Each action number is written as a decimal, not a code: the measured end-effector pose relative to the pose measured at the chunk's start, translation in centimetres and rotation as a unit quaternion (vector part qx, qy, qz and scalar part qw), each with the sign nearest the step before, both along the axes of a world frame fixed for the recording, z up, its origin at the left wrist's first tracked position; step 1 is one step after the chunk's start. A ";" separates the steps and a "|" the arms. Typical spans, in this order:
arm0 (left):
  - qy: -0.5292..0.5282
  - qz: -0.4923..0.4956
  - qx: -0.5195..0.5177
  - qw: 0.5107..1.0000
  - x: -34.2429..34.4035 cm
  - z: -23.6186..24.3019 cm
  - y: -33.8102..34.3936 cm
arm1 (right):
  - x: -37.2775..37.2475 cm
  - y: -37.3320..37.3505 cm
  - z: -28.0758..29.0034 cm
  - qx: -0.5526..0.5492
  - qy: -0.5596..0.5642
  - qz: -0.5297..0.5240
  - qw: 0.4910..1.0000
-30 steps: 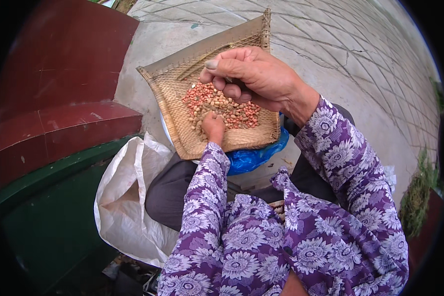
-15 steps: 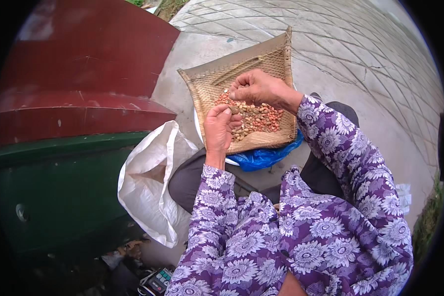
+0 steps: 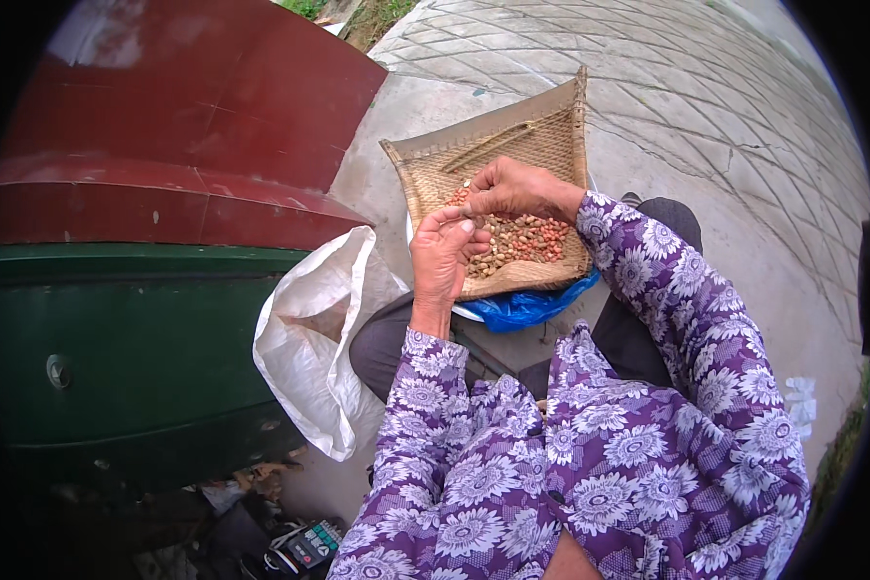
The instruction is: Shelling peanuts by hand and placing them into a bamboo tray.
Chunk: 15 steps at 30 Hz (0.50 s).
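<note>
The left hand (image 3: 439,263) and right hand (image 3: 514,188) meet at bent fingertips, but whether either pinches something is too small to tell. Beneath and just right of this grip, tan and reddish peanuts (image 3: 520,242) lie in a woven basket (image 3: 433,176), with a blue bag (image 3: 530,307) under its near edge and a white sack (image 3: 343,329) left of the hands.
</note>
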<state>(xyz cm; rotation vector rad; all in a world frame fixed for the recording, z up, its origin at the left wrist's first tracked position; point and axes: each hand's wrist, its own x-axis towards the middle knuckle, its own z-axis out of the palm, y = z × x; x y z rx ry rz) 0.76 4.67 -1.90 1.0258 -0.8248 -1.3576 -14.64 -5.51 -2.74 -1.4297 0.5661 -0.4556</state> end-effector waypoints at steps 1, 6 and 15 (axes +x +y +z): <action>-0.004 0.003 -0.001 1.000 0.0 0.1 -0.1 | -0.1 0.1 0.5 -0.002 -0.002 -0.001 1.000; -0.016 -0.006 0.000 1.000 -0.2 0.2 -0.4 | -0.5 0.5 2.0 -0.078 0.081 -0.041 0.993; 0.132 0.018 0.018 0.991 0.1 -0.1 -0.6 | 0.1 0.0 0.1 -0.003 -0.092 -0.057 0.994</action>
